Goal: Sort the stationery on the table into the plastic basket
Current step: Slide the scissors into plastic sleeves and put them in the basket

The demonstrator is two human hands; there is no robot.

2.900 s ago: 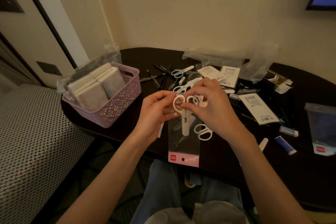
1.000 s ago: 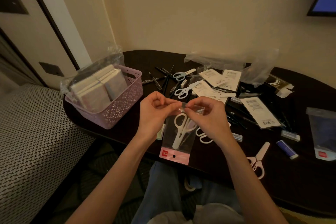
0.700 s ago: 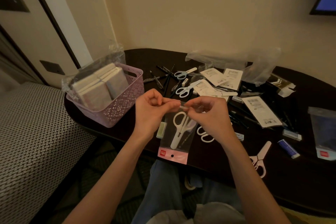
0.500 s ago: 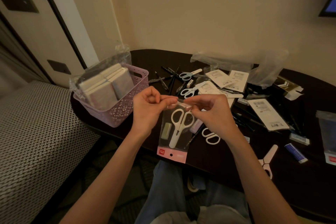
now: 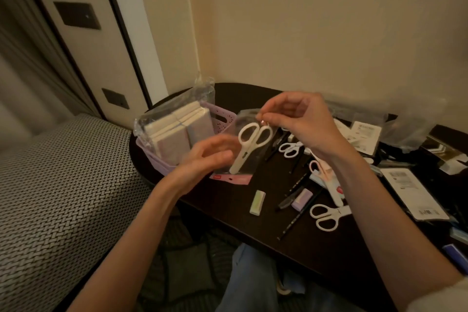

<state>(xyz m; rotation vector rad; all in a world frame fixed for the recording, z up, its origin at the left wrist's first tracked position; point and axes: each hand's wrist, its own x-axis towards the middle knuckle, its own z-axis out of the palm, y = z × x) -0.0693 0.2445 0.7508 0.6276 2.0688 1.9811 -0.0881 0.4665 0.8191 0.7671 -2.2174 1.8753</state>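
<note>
My right hand (image 5: 298, 121) pinches the top edge of a clear packet (image 5: 247, 157) that holds white scissors (image 5: 249, 145) and has a pink strip at its bottom. The packet hangs just right of the lilac plastic basket (image 5: 224, 121), above the table's near-left part. My left hand (image 5: 210, 159) is blurred, fingers loosely spread, in front of the basket and beside the packet's lower left; no grip shows. The basket holds a plastic-wrapped stack of pale notebooks (image 5: 177, 129).
On the dark oval table (image 5: 291, 240) lie loose white scissors (image 5: 326, 215), two small erasers (image 5: 257, 202), black pens (image 5: 296, 185), labelled packets (image 5: 407, 190) and crumpled clear bags (image 5: 410, 124). A woven bench (image 5: 55, 185) stands left; the wall is close behind.
My left hand has let go of the packet's top and dropped lower left. My right hand has carried the packet up and left toward the basket. The view has swung left.
</note>
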